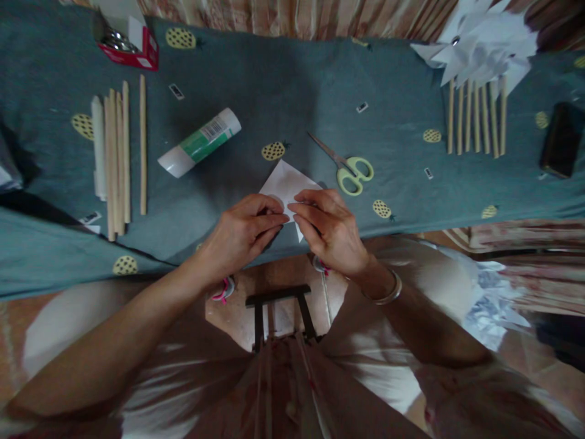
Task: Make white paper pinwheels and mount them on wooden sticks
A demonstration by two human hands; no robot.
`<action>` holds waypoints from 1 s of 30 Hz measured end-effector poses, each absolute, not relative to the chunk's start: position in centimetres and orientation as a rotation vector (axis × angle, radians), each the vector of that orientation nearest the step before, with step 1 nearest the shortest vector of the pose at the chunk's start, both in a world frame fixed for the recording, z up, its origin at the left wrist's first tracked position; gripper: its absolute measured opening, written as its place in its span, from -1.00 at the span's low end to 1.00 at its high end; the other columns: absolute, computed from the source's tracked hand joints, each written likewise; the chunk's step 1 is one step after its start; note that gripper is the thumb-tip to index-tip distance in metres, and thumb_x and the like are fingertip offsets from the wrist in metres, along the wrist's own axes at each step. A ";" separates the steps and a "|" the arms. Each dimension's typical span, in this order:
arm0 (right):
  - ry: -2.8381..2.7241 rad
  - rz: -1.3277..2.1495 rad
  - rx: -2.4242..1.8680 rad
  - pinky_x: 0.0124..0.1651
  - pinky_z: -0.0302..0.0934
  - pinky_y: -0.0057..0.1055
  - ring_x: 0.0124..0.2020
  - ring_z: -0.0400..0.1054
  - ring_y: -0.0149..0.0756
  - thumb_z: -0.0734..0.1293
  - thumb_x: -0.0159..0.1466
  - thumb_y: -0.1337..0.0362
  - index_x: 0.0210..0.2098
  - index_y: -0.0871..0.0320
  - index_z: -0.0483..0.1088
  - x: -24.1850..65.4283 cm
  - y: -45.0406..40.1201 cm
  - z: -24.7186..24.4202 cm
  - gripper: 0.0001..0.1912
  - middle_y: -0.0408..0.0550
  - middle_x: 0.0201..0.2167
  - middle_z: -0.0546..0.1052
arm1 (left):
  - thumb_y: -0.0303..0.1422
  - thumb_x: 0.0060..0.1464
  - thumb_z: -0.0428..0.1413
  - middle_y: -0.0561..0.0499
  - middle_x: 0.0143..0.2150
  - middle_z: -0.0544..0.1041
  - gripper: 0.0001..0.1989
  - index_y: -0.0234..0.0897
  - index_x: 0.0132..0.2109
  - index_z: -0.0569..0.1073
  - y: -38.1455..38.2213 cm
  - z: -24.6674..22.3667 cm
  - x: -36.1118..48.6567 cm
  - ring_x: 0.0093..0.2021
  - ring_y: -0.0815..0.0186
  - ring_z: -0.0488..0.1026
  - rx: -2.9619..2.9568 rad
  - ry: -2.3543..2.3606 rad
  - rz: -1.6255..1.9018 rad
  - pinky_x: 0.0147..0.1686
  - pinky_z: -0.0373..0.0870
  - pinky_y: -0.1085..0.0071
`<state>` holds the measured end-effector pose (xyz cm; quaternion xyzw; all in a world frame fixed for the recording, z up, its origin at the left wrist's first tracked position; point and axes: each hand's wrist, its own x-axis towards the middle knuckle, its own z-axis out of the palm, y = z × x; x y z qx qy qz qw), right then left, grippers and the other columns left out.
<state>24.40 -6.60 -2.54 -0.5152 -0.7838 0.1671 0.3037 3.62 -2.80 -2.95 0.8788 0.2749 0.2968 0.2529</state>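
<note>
A small piece of white paper [287,178] lies at the table's near edge, its upper corner pointing away from me and a narrow tip showing below. My left hand [247,230] pinches its near left part between thumb and fingers. On the right side, my right hand [329,227] has its fingers pressed together on the paper, fingertips almost meeting those of the left. Green-handled scissors [354,174] lie just beyond my right hand, blades pointing up and left. A white and green glue stick [201,142] rests beyond my left hand.
Wooden sticks [119,158] lie at the left, below a red box [137,51] of metal pieces. White paper pinwheels [489,46] on sticks are at the far right, near a dark phone [562,140]. The green tablecloth [265,79] has pineapple prints.
</note>
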 end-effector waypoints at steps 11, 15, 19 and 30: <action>-2.153 0.288 -1.312 0.06 0.38 -0.10 0.00 0.35 -0.14 0.19 0.37 0.38 -0.05 0.06 0.48 24.3 -6.5 -3.0 -0.72 0.03 -0.01 0.48 | -0.43 0.28 0.06 -0.14 -0.06 0.55 -0.79 -0.30 -0.07 0.58 -2.8 -2.9 3.4 -0.06 0.25 0.53 2.326 0.793 0.738 -0.03 0.53 0.26; -2.200 0.209 -1.280 0.10 0.35 -0.14 0.04 0.31 -0.14 0.16 0.34 0.46 -0.05 0.13 0.45 24.1 -6.6 -3.2 -0.69 0.07 0.02 0.45 | -0.44 0.27 0.06 -0.16 -0.07 0.55 -0.79 -0.33 -0.06 0.58 -2.9 -3.0 3.4 -0.06 0.23 0.53 2.311 0.782 0.745 -0.03 0.52 0.25; -2.235 0.209 -1.264 0.15 0.29 -0.11 0.08 0.27 -0.11 0.12 0.35 0.47 0.00 0.15 0.40 23.7 -6.7 -3.3 -0.66 0.11 0.06 0.43 | -0.44 0.27 0.06 -0.16 -0.07 0.55 -0.79 -0.33 -0.06 0.57 -2.9 -2.8 3.4 -0.07 0.24 0.52 2.340 0.776 0.737 -0.05 0.52 0.27; -2.243 0.330 -1.317 0.16 0.21 -0.04 0.17 0.25 -0.09 0.14 0.37 0.39 0.06 0.09 0.41 24.1 -6.6 -3.5 -0.65 0.07 0.16 0.42 | -0.46 0.27 0.06 -0.17 -0.16 0.57 -0.83 -0.40 -0.14 0.55 -2.9 -2.9 3.8 -0.15 0.22 0.53 2.544 0.763 0.808 -0.15 0.54 0.31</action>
